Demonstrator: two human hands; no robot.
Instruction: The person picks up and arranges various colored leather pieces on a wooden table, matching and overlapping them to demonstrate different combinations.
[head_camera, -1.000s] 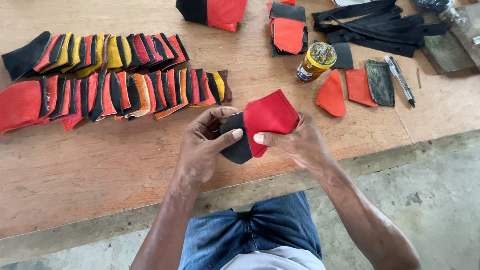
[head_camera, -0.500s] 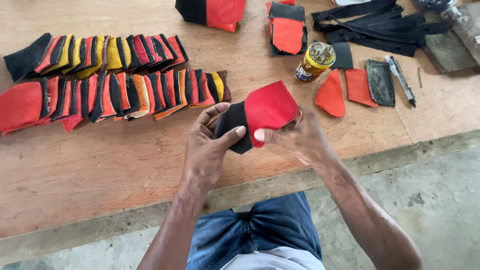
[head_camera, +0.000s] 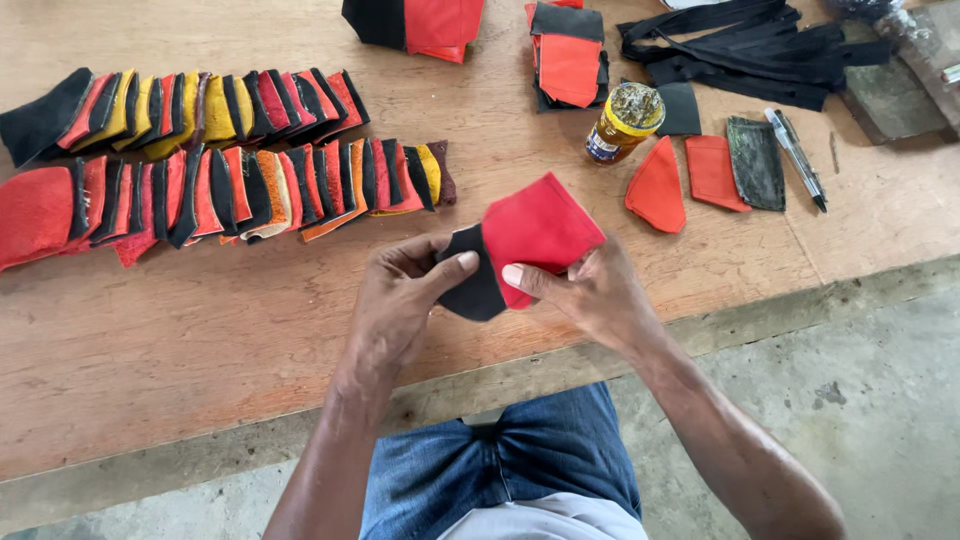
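Two hands, left hand (head_camera: 400, 300) and right hand (head_camera: 595, 295), fingers pinching red-and-black leather piece (head_camera: 525, 240), above wooden table (head_camera: 200, 330)

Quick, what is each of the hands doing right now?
Left hand: closed on the black part of the red and black fabric piece.
Right hand: closed on its red part.

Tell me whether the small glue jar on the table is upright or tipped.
Upright: the jar stands on its base on the wooden table, its smeared top facing up.
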